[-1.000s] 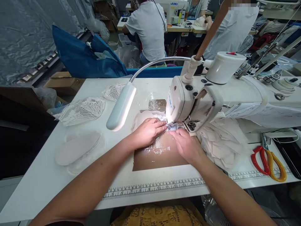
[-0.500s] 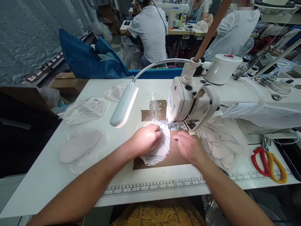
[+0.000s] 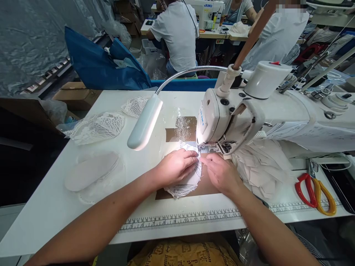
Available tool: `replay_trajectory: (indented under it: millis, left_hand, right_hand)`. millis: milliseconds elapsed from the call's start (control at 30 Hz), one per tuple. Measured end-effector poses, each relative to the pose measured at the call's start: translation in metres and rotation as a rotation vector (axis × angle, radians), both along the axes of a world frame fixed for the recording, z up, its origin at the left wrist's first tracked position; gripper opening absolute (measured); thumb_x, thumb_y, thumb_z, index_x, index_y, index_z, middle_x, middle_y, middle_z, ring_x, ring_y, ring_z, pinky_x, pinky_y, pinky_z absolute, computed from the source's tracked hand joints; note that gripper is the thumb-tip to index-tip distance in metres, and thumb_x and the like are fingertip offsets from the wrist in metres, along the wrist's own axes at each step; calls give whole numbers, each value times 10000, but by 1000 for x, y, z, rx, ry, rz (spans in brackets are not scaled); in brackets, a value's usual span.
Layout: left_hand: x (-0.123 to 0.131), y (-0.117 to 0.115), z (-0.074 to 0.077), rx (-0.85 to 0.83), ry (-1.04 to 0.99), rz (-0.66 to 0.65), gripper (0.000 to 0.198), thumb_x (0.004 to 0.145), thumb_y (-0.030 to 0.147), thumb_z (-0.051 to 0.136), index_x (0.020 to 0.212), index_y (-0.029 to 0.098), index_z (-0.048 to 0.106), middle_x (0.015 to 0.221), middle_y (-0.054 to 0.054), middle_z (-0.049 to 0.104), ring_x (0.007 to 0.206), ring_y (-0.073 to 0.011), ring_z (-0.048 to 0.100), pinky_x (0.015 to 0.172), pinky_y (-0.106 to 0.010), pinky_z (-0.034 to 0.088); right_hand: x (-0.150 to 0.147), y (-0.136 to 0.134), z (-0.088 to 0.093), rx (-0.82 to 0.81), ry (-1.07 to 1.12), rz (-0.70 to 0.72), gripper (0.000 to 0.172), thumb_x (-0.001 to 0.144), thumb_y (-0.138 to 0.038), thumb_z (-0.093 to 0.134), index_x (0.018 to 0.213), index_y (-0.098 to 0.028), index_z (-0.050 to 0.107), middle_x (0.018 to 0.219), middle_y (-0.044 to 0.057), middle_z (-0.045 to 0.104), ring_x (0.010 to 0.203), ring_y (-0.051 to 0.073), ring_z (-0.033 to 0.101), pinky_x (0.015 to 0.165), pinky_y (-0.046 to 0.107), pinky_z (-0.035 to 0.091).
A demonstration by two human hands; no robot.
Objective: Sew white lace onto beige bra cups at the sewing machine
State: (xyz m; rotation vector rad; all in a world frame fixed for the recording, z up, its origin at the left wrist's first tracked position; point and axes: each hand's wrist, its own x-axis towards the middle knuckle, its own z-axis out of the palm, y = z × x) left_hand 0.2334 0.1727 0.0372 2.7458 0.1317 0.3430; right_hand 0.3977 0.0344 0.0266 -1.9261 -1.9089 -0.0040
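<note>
A white lace-covered fabric piece lies under the presser foot area of a white sewing machine, its rounded end toward me. My left hand rests flat on top of it, fingers stretched toward the needle and holding nothing. At the right edge of the piece, my right hand has its fingers drawn together, the index fingertip touching the edge just in front of the needle. The thumb of that hand is mostly hidden.
Left of the machine lie lace pieces and a smooth oval insole-like piece. A lamp hangs above. Pale cut pieces and red-and-yellow scissors lie right. A ruler strip runs along the front. Co-workers sit beyond.
My left hand has gone from curled to flat, its fingers reaching right across the fabric. My right fingertips have moved left onto the fabric's edge. The camera view has shifted slightly.
</note>
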Motion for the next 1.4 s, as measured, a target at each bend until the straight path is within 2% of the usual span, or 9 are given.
replay_trajectory:
  millis: [233,367,500,767,933,1167,1400]
  left_hand:
    - [3,-4,-2,126,78,-11,410,945,318,456,1226,68,620,1284,-151,609,962,-283,593,810,-437,529]
    - [5,1,-3,182,80,-46,451,926,330,467,1243,39,604,1304,-185,584,932,-286,580,795,-444,514]
    - [6,6,-3,211,56,-52,413,930,284,463,1238,50,608,1284,-194,591,939,-280,566,795,-428,492]
    - [6,8,-5,183,18,-53,355,940,182,432,1227,80,614,1259,-171,614,1002,-274,559,820,-419,492]
    - [7,10,-5,146,-23,-75,335,936,155,422,1193,90,627,1230,-175,629,1037,-273,570,844,-426,500]
    - [9,12,-6,149,-52,-73,308,961,182,428,1177,97,630,1204,-159,650,1021,-267,586,854,-427,503]
    - [12,17,-8,159,-78,-24,306,967,230,441,1159,104,642,1187,-141,664,995,-261,590,860,-429,493]
  right_hand:
    - [-1,3,-2,-21,-74,24,354,891,-98,411,1055,-147,720,772,63,618,684,170,499,576,288,315]
    - [-3,4,-2,-72,-72,1,376,891,-88,401,1132,-141,685,824,74,635,739,185,526,625,288,354]
    - [-4,6,-2,-105,-98,-30,395,885,-86,399,1177,-144,660,892,87,659,801,206,549,666,299,380]
    - [-5,8,-2,-86,-112,-32,375,877,-83,403,1111,-148,688,854,94,668,787,210,559,638,302,382]
    - [-4,7,-4,-88,-100,-34,385,870,-85,406,1137,-146,676,847,98,661,803,213,556,638,298,392]
    - [-2,6,-3,-109,-16,-31,381,881,-83,386,1102,-160,687,843,85,644,776,185,556,587,273,360]
    - [-1,8,-6,-119,0,-23,381,887,-82,398,1142,-178,664,916,88,646,842,200,539,627,266,373]
